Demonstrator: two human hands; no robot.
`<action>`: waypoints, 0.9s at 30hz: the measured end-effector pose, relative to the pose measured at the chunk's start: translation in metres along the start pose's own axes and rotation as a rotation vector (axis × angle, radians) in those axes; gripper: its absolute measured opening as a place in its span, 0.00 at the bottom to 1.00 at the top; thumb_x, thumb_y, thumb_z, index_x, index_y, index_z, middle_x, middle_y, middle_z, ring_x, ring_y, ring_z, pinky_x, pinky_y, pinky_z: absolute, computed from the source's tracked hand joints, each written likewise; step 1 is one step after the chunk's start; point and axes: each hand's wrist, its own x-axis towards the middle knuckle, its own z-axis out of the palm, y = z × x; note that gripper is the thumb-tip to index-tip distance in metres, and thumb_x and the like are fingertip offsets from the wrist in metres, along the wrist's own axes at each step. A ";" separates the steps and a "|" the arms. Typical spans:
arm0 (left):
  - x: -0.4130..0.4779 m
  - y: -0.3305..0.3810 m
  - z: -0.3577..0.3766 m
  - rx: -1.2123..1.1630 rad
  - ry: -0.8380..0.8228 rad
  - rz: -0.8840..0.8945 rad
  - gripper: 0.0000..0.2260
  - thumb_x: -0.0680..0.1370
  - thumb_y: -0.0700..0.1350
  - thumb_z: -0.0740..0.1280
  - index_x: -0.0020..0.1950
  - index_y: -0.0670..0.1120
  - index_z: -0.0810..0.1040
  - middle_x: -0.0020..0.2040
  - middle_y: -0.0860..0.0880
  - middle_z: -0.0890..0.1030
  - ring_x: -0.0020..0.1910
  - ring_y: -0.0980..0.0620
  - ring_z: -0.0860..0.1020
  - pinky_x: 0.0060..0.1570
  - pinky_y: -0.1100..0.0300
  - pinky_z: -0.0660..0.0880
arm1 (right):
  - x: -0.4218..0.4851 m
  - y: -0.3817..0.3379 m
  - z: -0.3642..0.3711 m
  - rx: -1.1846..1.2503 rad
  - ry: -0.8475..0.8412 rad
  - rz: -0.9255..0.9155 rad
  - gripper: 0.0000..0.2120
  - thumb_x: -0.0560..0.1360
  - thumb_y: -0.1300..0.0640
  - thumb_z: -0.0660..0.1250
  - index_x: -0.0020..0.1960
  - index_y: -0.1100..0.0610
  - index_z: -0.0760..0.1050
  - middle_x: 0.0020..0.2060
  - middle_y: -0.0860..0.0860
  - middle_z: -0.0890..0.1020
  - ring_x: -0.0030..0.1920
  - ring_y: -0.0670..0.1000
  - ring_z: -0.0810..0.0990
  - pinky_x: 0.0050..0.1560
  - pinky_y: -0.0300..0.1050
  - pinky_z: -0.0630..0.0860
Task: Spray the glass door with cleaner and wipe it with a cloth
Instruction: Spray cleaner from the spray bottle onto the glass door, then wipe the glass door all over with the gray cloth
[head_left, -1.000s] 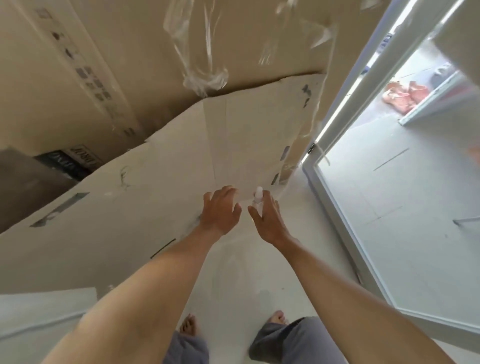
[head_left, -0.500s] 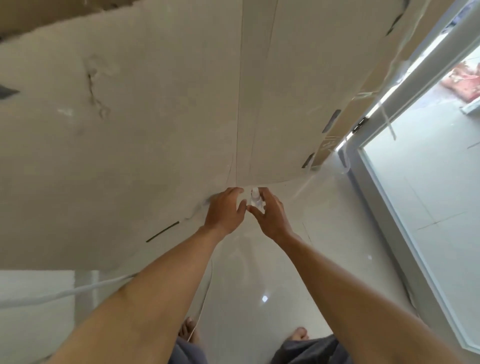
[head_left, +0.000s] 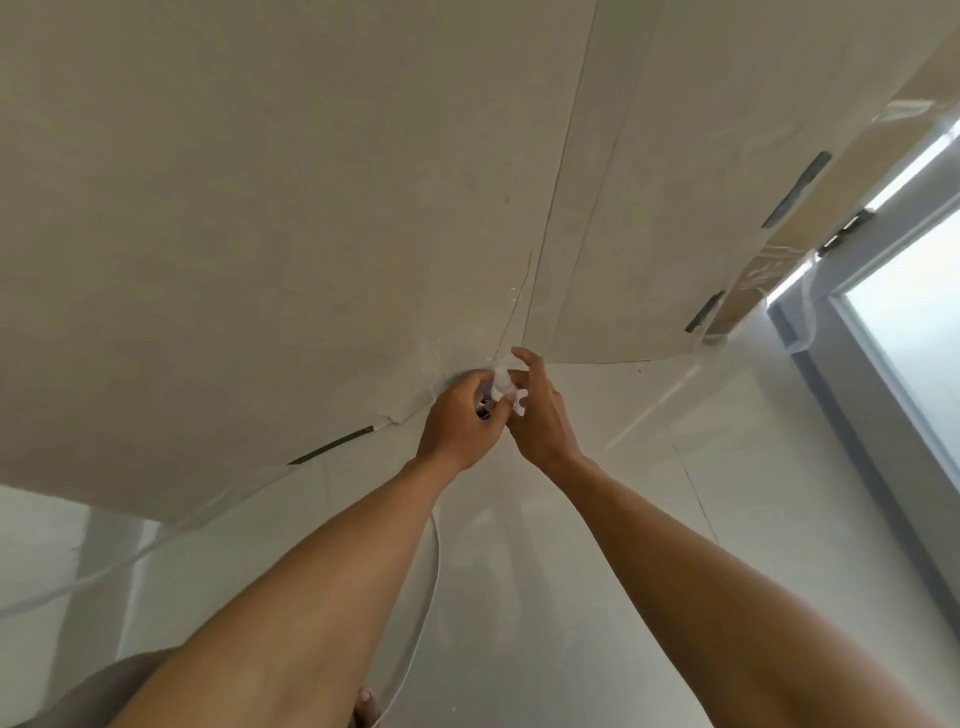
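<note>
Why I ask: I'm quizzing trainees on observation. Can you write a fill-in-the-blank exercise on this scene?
1. The left hand and right hand both hold a small ____ spray bottle.
2. Behind the hands lies a large ____ sheet.
3. The glass door stands at the ____ edge of the view.

Missing words: white; cardboard; right.
</note>
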 end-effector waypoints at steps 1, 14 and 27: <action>0.002 -0.005 0.002 -0.003 0.013 0.006 0.15 0.78 0.53 0.67 0.63 0.51 0.75 0.57 0.53 0.80 0.50 0.59 0.76 0.42 0.73 0.69 | 0.002 0.004 0.005 -0.003 -0.003 -0.017 0.33 0.76 0.64 0.69 0.75 0.55 0.57 0.61 0.56 0.79 0.53 0.53 0.79 0.40 0.24 0.72; 0.011 -0.081 0.000 -0.017 0.205 -0.031 0.10 0.79 0.50 0.68 0.58 0.49 0.77 0.52 0.51 0.81 0.42 0.56 0.77 0.35 0.76 0.68 | 0.023 0.025 0.084 0.034 -0.069 -0.089 0.40 0.75 0.62 0.72 0.79 0.52 0.52 0.54 0.43 0.75 0.47 0.35 0.77 0.51 0.28 0.75; 0.023 -0.141 0.015 0.073 0.300 -0.188 0.12 0.80 0.46 0.65 0.61 0.42 0.74 0.56 0.44 0.78 0.55 0.43 0.77 0.50 0.52 0.74 | 0.038 0.065 0.094 -0.418 -0.125 0.109 0.26 0.79 0.54 0.66 0.74 0.53 0.64 0.70 0.54 0.71 0.68 0.59 0.66 0.66 0.53 0.62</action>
